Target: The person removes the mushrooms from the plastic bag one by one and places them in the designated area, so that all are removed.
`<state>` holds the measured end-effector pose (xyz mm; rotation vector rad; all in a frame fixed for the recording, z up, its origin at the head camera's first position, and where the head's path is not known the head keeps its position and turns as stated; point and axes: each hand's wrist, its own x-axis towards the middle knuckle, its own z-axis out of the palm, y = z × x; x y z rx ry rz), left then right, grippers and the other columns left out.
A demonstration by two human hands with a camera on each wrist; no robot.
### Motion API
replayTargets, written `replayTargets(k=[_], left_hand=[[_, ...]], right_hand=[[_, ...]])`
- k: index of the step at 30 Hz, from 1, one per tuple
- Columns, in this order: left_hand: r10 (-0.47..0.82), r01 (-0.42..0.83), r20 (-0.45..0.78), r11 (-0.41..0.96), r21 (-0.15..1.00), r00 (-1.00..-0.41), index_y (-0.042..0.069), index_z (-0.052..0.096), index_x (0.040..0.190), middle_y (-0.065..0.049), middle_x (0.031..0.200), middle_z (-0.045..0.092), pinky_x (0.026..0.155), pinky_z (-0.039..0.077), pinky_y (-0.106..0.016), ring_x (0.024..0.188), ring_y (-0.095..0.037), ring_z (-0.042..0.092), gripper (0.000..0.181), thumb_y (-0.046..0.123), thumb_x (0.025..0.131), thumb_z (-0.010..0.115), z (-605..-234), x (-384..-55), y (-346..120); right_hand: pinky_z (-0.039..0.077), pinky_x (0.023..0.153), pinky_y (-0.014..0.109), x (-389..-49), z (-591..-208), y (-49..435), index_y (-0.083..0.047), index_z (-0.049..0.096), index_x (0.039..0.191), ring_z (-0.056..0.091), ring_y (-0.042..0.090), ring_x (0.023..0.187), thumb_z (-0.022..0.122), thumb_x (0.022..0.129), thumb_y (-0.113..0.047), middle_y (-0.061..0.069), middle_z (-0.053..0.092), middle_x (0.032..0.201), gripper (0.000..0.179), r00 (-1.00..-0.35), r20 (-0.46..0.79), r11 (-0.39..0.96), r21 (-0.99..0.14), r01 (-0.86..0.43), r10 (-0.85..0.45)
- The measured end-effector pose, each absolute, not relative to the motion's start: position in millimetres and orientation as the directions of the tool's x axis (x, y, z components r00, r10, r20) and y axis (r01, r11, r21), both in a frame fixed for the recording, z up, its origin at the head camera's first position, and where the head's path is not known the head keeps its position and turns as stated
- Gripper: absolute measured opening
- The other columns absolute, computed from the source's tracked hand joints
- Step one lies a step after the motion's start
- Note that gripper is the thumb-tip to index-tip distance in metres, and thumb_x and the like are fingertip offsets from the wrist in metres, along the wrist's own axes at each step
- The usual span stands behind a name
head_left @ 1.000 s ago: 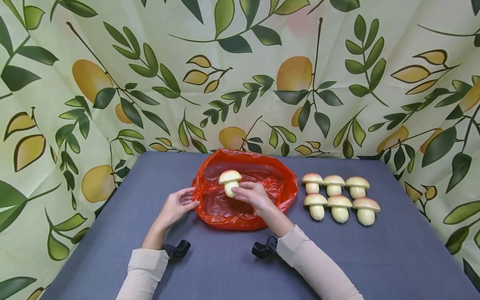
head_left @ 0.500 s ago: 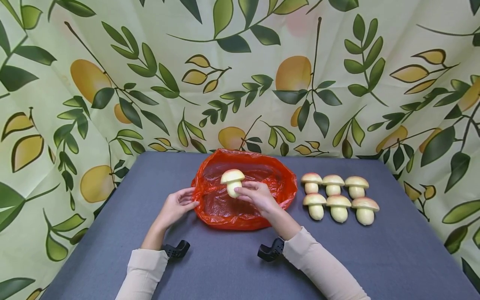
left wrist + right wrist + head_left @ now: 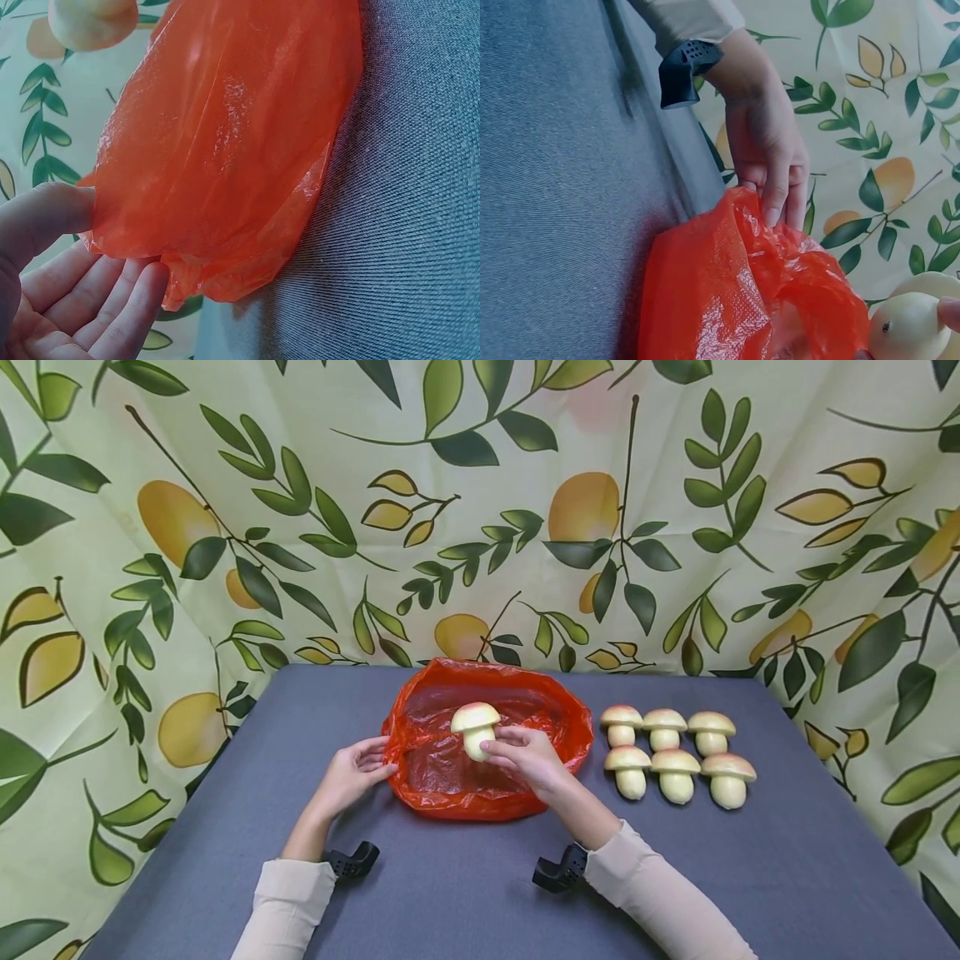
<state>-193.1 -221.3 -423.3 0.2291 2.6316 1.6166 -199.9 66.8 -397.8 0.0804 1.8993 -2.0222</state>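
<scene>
A red plastic bag lies with its mouth spread wide on the grey-blue table. At its left rim my left hand pinches the plastic between thumb and fingers; the left wrist view shows the thumb on one side of the film and the fingers behind it. Over the bag's opening my right hand pinches a toy mushroom by its stem, cap up. In the right wrist view the mushroom's pale stem end shows at the lower right, beside the bag.
To the right of the bag, several more toy mushrooms lie in two rows on the table. A leaf-and-fruit patterned cloth hangs behind and at both sides. Each wrist wears a black camera mount.
My right hand has shifted slightly to the right with the mushroom, still above the bag. The left hand keeps its place at the rim.
</scene>
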Motion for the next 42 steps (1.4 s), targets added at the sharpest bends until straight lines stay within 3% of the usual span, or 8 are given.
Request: replayTargets(k=[9,14,21,25,28,34,39,42], left_hand=[[0.140,0.099,0.040,0.446,0.889,-0.989,-0.010,0.053,0.130,-0.030,0.117,0.063,0.083,0.053,-0.010,0.097,-0.012,0.066,0.049,0.004,0.086,0.069,-424.0,-193.1,-220.8],[0.137,0.091,0.031,0.457,0.885,-0.990,-0.010,0.053,0.130,-0.030,0.117,0.063,0.085,0.055,-0.014,0.097,-0.013,0.066,0.049,0.004,0.086,0.069,-425.0,-192.2,-221.4],[0.137,0.101,0.042,0.460,0.882,-0.990,-0.011,0.053,0.129,-0.030,0.117,0.063,0.085,0.057,-0.017,0.099,-0.021,0.068,0.048,0.005,0.087,0.069,-423.1,-191.2,-219.9],[0.139,0.098,0.040,0.442,0.892,-0.990,-0.011,0.052,0.130,-0.031,0.117,0.062,0.085,0.056,-0.016,0.104,-0.032,0.066,0.048,0.005,0.087,0.068,-421.4,-191.1,-219.2],[0.143,0.101,0.042,0.435,0.895,-0.989,-0.012,0.052,0.130,-0.032,0.117,0.062,0.086,0.056,-0.018,0.105,-0.035,0.065,0.048,0.004,0.087,0.068,-420.8,-191.2,-219.1],[0.142,0.094,0.033,0.449,0.889,-0.989,-0.011,0.052,0.130,-0.031,0.118,0.062,0.086,0.056,-0.017,0.103,-0.028,0.067,0.048,0.004,0.087,0.068,-422.2,-191.5,-219.6],[0.145,0.095,0.033,0.452,0.887,-0.989,-0.011,0.052,0.130,-0.031,0.118,0.062,0.086,0.056,-0.016,0.101,-0.022,0.067,0.048,0.004,0.087,0.068,-423.7,-192.5,-219.8],[0.148,0.098,0.033,0.455,0.885,-0.988,-0.011,0.052,0.130,-0.031,0.118,0.062,0.087,0.057,-0.018,0.102,-0.026,0.067,0.048,0.004,0.087,0.068,-423.9,-192.6,-220.0]], right_hand=[[0.052,0.102,0.041,-191.3,-399.6,79.1,0.008,0.048,0.135,0.068,0.002,0.082,0.066,0.090,-0.013,0.012,0.064,0.117,0.053,-0.940,-0.255,-0.020,-0.964,0.266,-0.228],[0.051,0.103,0.041,-185.6,-401.1,87.1,0.009,0.043,0.138,0.068,0.002,0.084,0.067,0.090,-0.017,0.023,0.058,0.130,0.060,-0.941,-0.245,-0.008,-0.967,0.253,-0.235],[0.058,0.089,0.024,-177.8,-402.1,99.0,0.012,0.040,0.138,0.067,0.000,0.081,0.066,0.090,-0.014,0.015,0.061,0.121,0.061,-0.945,-0.221,-0.044,-0.970,0.238,-0.240],[0.057,0.085,0.016,-174.5,-400.5,106.4,0.013,0.034,0.142,0.066,-0.003,0.082,0.065,0.091,-0.016,0.027,0.046,0.141,0.066,-0.943,-0.212,-0.050,-0.971,0.232,-0.257],[0.056,0.084,0.013,-172.4,-399.4,112.1,0.014,0.030,0.144,0.065,-0.004,0.082,0.064,0.092,-0.016,0.029,0.036,0.149,0.069,-0.939,-0.219,-0.063,-0.968,0.244,-0.266],[0.056,0.081,0.013,-167.5,-398.8,124.3,0.016,0.030,0.142,0.067,-0.002,0.081,0.065,0.091,-0.015,0.009,0.059,0.122,0.069,-0.943,-0.221,-0.075,-0.966,0.246,-0.247],[0.056,0.081,0.012,-164.4,-399.3,134.3,0.017,0.029,0.141,0.067,-0.003,0.081,0.065,0.092,-0.016,-0.004,0.061,0.108,0.069,-0.945,-0.220,-0.077,-0.966,0.245,-0.243],[0.056,0.081,0.012,-161.8,-400.9,139.6,0.018,0.029,0.140,0.066,-0.003,0.081,0.065,0.091,-0.016,-0.009,0.061,0.102,0.070,-0.942,-0.221,-0.064,-0.968,0.244,-0.252]])
